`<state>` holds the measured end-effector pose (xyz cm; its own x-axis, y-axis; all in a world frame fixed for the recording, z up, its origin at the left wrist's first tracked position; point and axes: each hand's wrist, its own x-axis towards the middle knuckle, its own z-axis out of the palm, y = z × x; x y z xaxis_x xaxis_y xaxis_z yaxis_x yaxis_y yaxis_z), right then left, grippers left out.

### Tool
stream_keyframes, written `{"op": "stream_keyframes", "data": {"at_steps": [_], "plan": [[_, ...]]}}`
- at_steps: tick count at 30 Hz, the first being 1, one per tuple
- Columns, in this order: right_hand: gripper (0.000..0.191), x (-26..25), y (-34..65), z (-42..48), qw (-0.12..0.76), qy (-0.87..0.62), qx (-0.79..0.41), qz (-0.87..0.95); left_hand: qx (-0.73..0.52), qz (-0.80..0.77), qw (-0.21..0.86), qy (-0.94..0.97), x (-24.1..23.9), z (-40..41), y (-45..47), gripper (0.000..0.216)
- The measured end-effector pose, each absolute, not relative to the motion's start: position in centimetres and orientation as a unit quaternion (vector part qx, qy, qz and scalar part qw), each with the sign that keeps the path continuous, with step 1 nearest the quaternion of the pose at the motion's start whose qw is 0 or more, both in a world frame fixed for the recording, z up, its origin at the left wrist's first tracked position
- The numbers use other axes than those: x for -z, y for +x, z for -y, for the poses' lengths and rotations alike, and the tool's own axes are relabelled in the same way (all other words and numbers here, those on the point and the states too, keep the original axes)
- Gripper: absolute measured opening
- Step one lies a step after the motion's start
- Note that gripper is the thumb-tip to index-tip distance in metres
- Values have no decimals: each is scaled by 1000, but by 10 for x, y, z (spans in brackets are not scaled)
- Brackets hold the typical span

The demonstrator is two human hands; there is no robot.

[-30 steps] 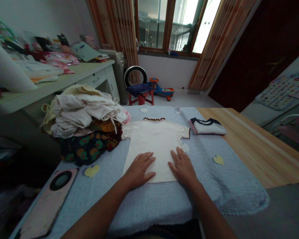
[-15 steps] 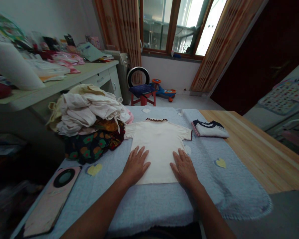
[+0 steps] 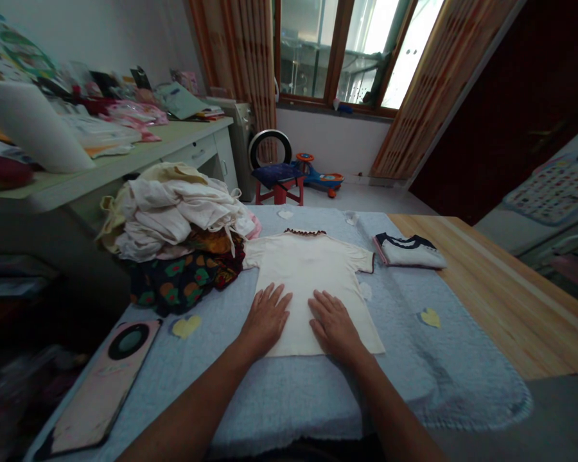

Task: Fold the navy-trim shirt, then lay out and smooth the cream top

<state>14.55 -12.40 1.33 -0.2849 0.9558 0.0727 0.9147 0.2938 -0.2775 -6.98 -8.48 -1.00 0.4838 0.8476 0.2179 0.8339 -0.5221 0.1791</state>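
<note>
A cream short-sleeved shirt [image 3: 313, 266] with a dark frilled collar lies flat on a light blue quilted cloth [image 3: 404, 346] over the table. My left hand [image 3: 266, 318] rests flat on the shirt's lower left part, fingers spread. My right hand [image 3: 333, 324] lies flat on the lower middle of the shirt, fingers stretched out, close beside the left. Neither hand holds anything.
A heap of unfolded clothes [image 3: 173, 224] sits at the left of the cloth. A folded white garment with dark trim [image 3: 409, 251] lies at the back right. A pink phone [image 3: 103, 385] lies at the near left. Bare wooden tabletop [image 3: 505, 289] extends right. A cluttered desk [image 3: 101, 160] stands left.
My right hand has slid left from the shirt's right edge toward its middle. My left hand has stayed near the lower left. The shirt's lower right corner now shows.
</note>
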Motion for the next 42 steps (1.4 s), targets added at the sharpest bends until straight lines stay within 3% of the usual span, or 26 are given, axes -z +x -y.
{"op": "stream_keyframes", "data": {"at_steps": [7, 13, 18, 27, 35, 42], "plan": [[49, -10, 147, 124, 110, -607, -73, 784, -194, -365, 64, 908, 10, 86, -64, 42], [49, -8, 147, 124, 110, -605, -68, 786, -214, -355, 95, 905, -5, 94, -60, 28], [52, -10, 146, 125, 99, -604, -76, 787, -185, -368, 109, 905, -11, 101, -58, 38], [72, -18, 149, 131, 73, -581, -110, 803, -148, -353, 153, 911, -7, 100, -65, 60], [85, -25, 154, 132, 37, -563, -151, 812, -133, -328, 225, 908, -8, 93, -72, 51], [99, -31, 155, 131, 13, -560, -172, 811, -132, -343, 216, 905, -11, 95, -68, 51]]}}
